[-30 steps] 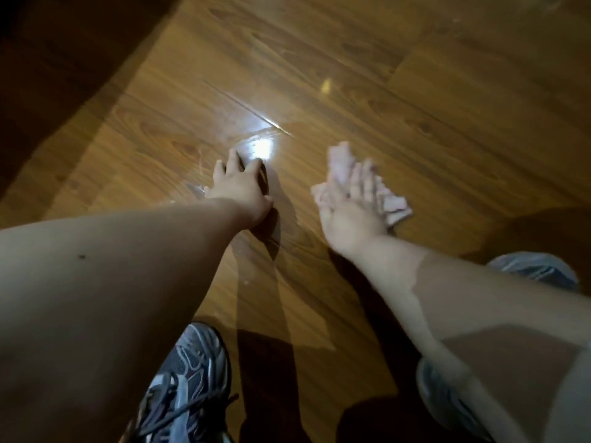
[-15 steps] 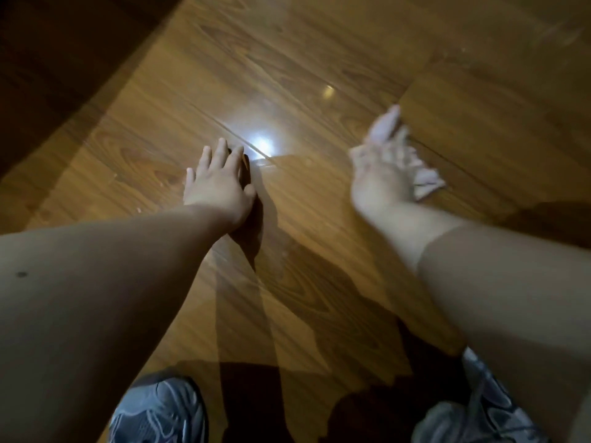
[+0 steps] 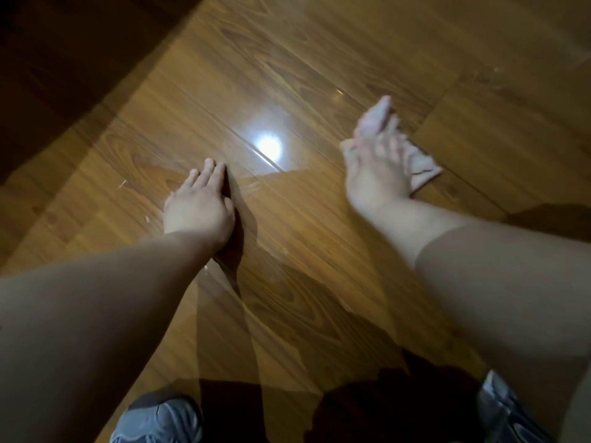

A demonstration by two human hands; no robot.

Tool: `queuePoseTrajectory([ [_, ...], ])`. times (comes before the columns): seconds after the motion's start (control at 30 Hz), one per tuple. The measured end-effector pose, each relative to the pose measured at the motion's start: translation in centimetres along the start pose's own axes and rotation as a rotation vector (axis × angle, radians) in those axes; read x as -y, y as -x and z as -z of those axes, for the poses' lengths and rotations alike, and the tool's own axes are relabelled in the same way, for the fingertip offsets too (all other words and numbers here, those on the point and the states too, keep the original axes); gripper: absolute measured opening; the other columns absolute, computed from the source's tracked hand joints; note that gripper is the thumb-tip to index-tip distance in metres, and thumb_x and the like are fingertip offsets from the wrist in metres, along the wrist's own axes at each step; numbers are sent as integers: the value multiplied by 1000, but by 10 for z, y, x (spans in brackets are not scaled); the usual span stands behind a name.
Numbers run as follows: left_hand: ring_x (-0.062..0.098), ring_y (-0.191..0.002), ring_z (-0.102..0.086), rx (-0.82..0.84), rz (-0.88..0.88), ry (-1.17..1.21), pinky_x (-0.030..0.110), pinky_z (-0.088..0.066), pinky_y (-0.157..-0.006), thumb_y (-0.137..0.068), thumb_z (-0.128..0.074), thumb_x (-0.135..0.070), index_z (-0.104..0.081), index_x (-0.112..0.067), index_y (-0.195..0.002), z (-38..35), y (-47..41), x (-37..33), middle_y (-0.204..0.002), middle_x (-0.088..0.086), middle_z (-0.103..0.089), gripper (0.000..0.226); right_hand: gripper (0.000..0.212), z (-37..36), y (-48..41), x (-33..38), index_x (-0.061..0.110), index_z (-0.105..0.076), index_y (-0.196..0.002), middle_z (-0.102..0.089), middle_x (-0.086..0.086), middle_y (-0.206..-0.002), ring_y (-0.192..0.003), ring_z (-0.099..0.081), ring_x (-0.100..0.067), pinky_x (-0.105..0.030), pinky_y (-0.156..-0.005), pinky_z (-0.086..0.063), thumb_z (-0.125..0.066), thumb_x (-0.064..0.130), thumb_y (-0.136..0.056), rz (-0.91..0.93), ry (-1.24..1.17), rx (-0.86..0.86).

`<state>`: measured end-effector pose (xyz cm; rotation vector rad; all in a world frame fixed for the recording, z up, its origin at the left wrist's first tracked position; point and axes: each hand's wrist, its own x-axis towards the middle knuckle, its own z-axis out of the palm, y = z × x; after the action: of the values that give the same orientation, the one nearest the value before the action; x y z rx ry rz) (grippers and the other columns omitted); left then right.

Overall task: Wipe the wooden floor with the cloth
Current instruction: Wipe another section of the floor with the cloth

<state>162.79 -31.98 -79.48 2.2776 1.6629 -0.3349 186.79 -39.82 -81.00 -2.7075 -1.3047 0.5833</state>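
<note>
Since a second ago, your right hand (image 3: pixel 374 161) has slid the cloth (image 3: pixel 422 165) farther out and to the right, away from the glare (image 3: pixel 268 145). You have the cloth on the floor (image 3: pixel 319 59) under that hand, its pale corner sticking out to the right. Your fingers lie stretched forward over it, pressing rather than gripping, though blur softens them. Your left hand (image 3: pixel 198 206) is flat on the boards just this side of the glare, fingers straight and together, holding nothing. Your left shoe (image 3: pixel 156 420) and right shoe (image 3: pixel 508 410) show at the bottom edge.
</note>
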Motion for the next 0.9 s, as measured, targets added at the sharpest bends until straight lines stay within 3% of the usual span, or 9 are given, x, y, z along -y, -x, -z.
queuePoseTrajectory([
  [0.1,21,-147,-15,0,10,31,44,-28,-114,-95,-38,-22,-19,-19,-153,-1,7,3,-162,-2,-6,61,57,-24,37,50,37,-10,-154,-6,0,-163,-150,0,-20,-41,-118,2,-32,33,-101,570,-11,155],
  [0.17,26,-145,-16,-14,15,60,43,-27,-113,-96,-40,-22,-20,-12,-153,-3,11,2,-162,6,-2,61,60,-22,40,50,40,-8,-153,-11,4,-162,-149,-7,-17,-41,-117,0,-36,34,-100,756,12,208],
  [0.3,30,-147,-1,7,23,11,47,-16,-118,-97,-34,-27,-15,-18,-154,-11,16,17,-162,6,6,61,58,-1,-13,3,17,-20,-154,-17,-13,-161,-144,-23,-30,-50,-115,-18,-37,29,-99,373,122,13],
  [0.37,34,-147,4,-1,127,41,50,-13,-118,-96,-34,-37,-14,-31,-153,-17,23,20,-162,7,6,61,60,22,-32,-36,17,-16,-155,-10,-15,-162,-146,-18,-32,-45,-118,-14,-37,25,-100,84,9,-6],
  [0.47,28,-148,2,-44,202,133,44,-11,-120,-94,-38,-45,-15,-32,-153,-24,29,31,-162,8,1,64,57,28,-41,-28,25,-10,-156,-3,-7,-163,-149,-4,-26,-42,-121,-4,-31,28,-103,-126,-72,2],
  [0.57,19,-148,-4,-91,201,155,35,-12,-119,-92,-42,-45,-18,-24,-153,-23,27,39,-162,-1,-5,69,55,4,-23,31,24,-12,-156,-2,-7,-163,-149,-1,-24,-39,-118,-3,-29,28,-103,34,33,-10],
  [0.73,17,-148,-5,-82,118,90,33,-14,-117,-90,-41,-47,-15,-22,-154,-23,28,49,-162,-3,-6,73,54,-31,21,115,35,-17,-153,-2,5,-163,-150,3,-16,-41,-116,8,-33,32,-102,796,113,302],
  [0.8,17,-148,-5,-65,116,80,35,-17,-116,-88,-40,-49,-13,-23,-154,-20,29,56,-162,-3,-4,75,52,-28,15,111,37,-21,-152,-5,8,-163,-150,-1,-14,-38,-108,13,-34,37,-101,890,132,285],
  [0.9,15,-148,-4,-14,105,54,38,-29,-113,-88,-42,-50,-10,-27,-154,-13,28,62,-162,-6,-1,77,52,-14,-11,71,35,-28,-151,-14,6,-162,-149,-9,-16,-50,-115,0,-38,34,-100,676,79,144],
])
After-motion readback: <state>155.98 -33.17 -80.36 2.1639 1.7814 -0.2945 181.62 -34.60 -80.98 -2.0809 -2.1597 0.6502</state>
